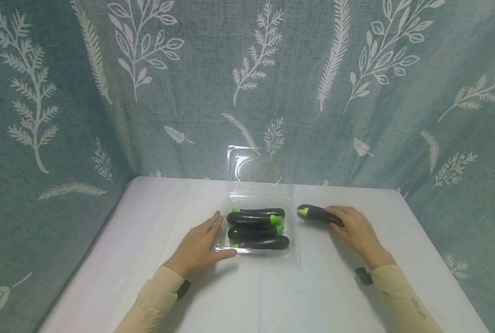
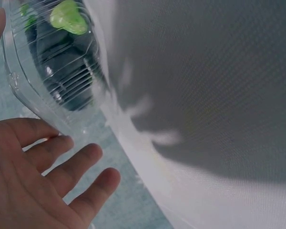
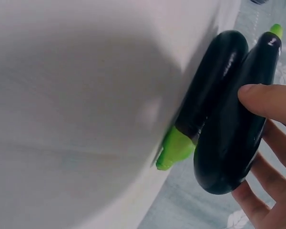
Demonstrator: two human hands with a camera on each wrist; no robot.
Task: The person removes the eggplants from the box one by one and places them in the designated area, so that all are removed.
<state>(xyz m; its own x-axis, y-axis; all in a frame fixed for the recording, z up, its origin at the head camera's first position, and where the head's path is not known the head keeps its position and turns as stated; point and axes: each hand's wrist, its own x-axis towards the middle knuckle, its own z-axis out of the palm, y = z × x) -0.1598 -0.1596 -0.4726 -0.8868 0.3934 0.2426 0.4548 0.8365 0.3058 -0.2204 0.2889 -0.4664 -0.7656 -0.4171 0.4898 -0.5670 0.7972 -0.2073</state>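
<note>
A clear plastic clamshell box (image 1: 295, 240) stands with its lid (image 1: 259, 171) raised at the back. Several dark eggplants (image 1: 255, 218) with bright green caps lie side by side in it. My left hand (image 1: 199, 243) is at the box's left front corner, its fingers fairly straight along the side and its thumb at the front edge. To the right of the box, my right hand (image 1: 357, 231) grips an eggplant (image 3: 233, 119) between thumb and fingers. Against that one lies another eggplant (image 3: 207, 86), its green cap at the opposite end; the two overlap in the head view.
The white-covered table (image 1: 268, 296) carries the box near its back middle. A blue-green curtain (image 1: 205, 92) with white leaf prints hangs behind the table and along both sides.
</note>
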